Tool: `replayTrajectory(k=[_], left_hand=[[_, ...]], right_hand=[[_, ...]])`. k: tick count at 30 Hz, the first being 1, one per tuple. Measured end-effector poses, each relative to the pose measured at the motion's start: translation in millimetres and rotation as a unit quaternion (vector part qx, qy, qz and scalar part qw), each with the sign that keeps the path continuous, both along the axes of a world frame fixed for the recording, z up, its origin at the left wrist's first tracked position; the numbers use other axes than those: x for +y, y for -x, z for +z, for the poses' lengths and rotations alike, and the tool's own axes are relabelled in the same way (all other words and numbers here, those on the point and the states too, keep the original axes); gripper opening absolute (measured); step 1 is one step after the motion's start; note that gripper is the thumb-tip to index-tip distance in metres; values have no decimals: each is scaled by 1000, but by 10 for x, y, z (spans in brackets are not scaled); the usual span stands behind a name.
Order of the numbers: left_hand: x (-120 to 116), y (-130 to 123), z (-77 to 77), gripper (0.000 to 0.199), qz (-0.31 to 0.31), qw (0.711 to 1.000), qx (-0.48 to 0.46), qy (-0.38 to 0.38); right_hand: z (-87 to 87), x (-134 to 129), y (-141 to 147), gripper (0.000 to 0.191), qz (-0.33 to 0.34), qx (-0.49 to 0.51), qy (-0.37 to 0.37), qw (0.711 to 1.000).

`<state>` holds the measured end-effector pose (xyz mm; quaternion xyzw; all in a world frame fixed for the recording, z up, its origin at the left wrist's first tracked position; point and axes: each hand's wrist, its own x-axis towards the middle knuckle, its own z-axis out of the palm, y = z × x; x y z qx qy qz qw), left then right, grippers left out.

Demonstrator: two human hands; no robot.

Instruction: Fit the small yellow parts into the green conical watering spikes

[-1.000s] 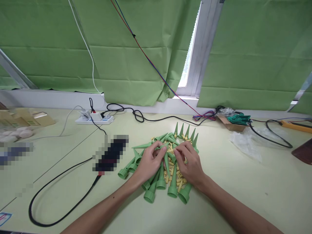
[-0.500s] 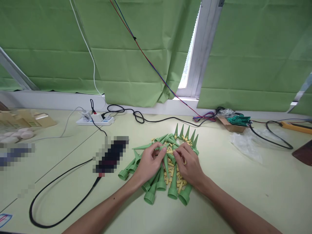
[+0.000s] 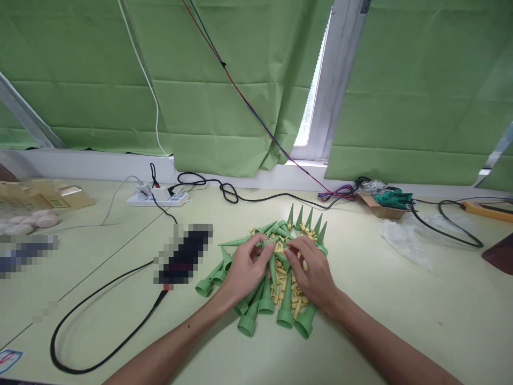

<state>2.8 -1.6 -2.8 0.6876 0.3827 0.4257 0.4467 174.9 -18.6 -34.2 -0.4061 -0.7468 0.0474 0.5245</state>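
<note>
In the head view my left hand (image 3: 247,266) is closed, thumb and fingers pinching the wide end of a green plastic watering spike (image 3: 273,274), its tip slanting down toward me. My right hand (image 3: 311,264) is close beside it, thumb and forefinger pinched near the spike's wide end. Whatever lies between those fingertips is too small to make out. Around and under both hands lie more green spikes (image 3: 247,323) and a heap of small yellow plastic fittings (image 3: 297,309). Behind the heap several spikes (image 3: 309,218) stand in a row, tips up, with yellow fittings at their bases.
A pixelated dark device (image 3: 185,255) with a black cable (image 3: 66,369) lies left of the heap. Behind it is a white power strip (image 3: 160,200). At the right back are a cardboard box (image 3: 379,207) and clear plastic bags (image 3: 404,240). Green curtains (image 3: 224,117) hang behind.
My right fingertips have shifted very slightly beside the spike. My left hand keeps its hold, and the view has moved a little.
</note>
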Motion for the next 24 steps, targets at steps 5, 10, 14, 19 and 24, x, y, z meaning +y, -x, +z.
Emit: replayTrajectory(k=[5,10,14,19,24], left_hand=[[-9,-2,3,27,3,1000,-3,2],[-22,-20,27,26,-6,1000,-15,5],[-28,-21,39,25,-1,1000,-8,1],[-43,-7,38,23,15,998,35,-43],[-49,-5,29,22,28,995,60,-76]], right_hand=[[-20,18,-13,24,25,-15,-12,1000],[-32,28,-11,22,43,-27,-22,998],[-44,32,-11,18,45,-34,-20,998],[-52,21,-12,15,44,-49,-16,998],[-61,12,-12,19,35,-60,-18,997]])
